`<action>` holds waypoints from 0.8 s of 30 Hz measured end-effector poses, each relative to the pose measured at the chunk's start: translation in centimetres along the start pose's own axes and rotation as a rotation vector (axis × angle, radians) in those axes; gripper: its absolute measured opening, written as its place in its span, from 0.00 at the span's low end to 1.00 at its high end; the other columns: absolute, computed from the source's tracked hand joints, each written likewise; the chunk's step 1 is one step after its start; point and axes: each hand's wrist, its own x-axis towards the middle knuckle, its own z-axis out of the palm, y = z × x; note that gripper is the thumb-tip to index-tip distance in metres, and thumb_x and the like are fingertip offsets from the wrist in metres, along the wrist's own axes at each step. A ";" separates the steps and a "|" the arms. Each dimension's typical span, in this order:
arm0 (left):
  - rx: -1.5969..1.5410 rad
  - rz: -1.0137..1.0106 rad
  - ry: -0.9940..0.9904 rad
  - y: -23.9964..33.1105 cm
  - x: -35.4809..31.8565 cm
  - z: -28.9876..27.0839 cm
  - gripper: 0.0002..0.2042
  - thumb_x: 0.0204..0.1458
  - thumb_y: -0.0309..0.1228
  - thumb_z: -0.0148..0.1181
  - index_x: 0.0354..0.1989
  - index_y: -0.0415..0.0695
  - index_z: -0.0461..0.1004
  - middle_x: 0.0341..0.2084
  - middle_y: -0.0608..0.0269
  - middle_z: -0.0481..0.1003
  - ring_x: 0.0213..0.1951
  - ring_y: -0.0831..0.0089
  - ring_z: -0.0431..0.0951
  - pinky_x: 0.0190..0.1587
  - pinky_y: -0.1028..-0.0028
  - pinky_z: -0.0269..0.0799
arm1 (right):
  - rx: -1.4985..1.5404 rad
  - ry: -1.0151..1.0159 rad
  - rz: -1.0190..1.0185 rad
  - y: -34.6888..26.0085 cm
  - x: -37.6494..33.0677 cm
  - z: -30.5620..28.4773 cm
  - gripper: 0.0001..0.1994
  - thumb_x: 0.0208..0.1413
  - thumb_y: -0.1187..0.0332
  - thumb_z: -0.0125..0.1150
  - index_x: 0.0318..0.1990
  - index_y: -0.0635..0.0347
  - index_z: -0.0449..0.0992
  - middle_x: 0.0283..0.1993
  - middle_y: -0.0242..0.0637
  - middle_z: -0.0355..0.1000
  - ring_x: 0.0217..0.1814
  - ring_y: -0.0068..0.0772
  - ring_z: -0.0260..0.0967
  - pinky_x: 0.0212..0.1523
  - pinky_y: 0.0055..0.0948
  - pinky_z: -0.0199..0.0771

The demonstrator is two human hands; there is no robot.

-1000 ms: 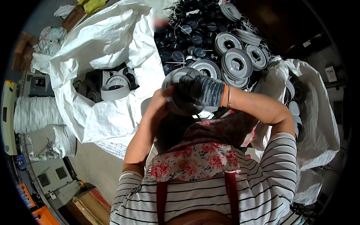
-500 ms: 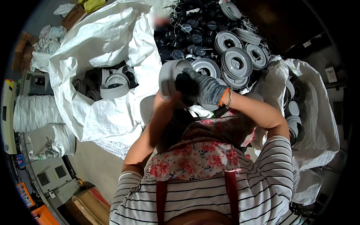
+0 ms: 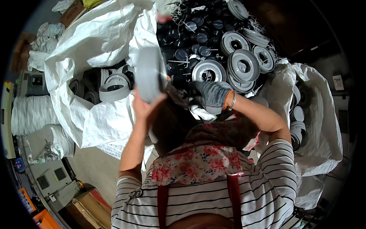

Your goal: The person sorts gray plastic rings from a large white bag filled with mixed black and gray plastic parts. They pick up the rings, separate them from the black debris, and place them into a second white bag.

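My bare left hand (image 3: pixel 144 108) grips a grey plastic ring (image 3: pixel 148 72) from below, holding it on edge beside the big white woven sack (image 3: pixel 110 122) on the left. Motion blurs the ring. My right hand (image 3: pixel 214 94), in a grey knit glove with an orange cuff, is low over the near edge of a heap of black round caps (image 3: pixel 200 36). Its fingertips lie in shadow against dark things, so whether they hold anything is unclear. Just beyond the glove lies a flat grey ring (image 3: pixel 208 71), with a stack of grey rings (image 3: pixel 244 65) to its right.
Grey rings (image 3: pixel 114 91) lie inside the left sack. Another white sack (image 3: pixel 318 126) at the right holds more grey parts. White plastic strands (image 3: pixel 259 26) edge the heap. Grey metal boxes (image 3: pixel 51 181) and cardboard (image 3: pixel 89 208) stand at lower left.
My left hand has carried the grey ring leftward, away from the right glove, toward the left sack. The gloved hand has stayed nearly in place, and the ring and glove are now apart.
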 end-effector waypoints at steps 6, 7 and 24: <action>-0.293 0.234 0.225 -0.7 3.4 -1.4 0.38 0.44 0.30 0.64 0.64 0.35 0.51 0.61 0.44 0.55 0.62 0.60 0.57 0.61 0.68 0.52 | -0.623 -0.177 -0.027 7.4 -0.6 -2.3 0.21 0.45 0.52 0.61 0.37 0.62 0.73 0.33 0.50 0.73 0.37 0.51 0.72 0.39 0.44 0.72; -0.194 0.239 0.065 -2.7 3.2 -0.4 0.33 0.45 0.30 0.64 0.60 0.36 0.59 0.59 0.46 0.59 0.60 0.62 0.61 0.60 0.69 0.55 | -0.634 -0.176 -0.037 8.5 -0.4 -2.3 0.20 0.46 0.52 0.60 0.37 0.62 0.73 0.33 0.50 0.73 0.37 0.51 0.72 0.39 0.44 0.72; -0.773 -0.318 -0.148 -4.9 4.1 9.2 0.17 0.52 0.36 0.58 0.43 0.34 0.70 0.32 0.58 0.76 0.33 0.72 0.77 0.37 0.74 0.73 | -0.692 -0.144 0.190 22.1 12.8 -5.7 0.17 0.45 0.57 0.55 0.39 0.56 0.78 0.42 0.46 0.74 0.44 0.46 0.73 0.44 0.39 0.72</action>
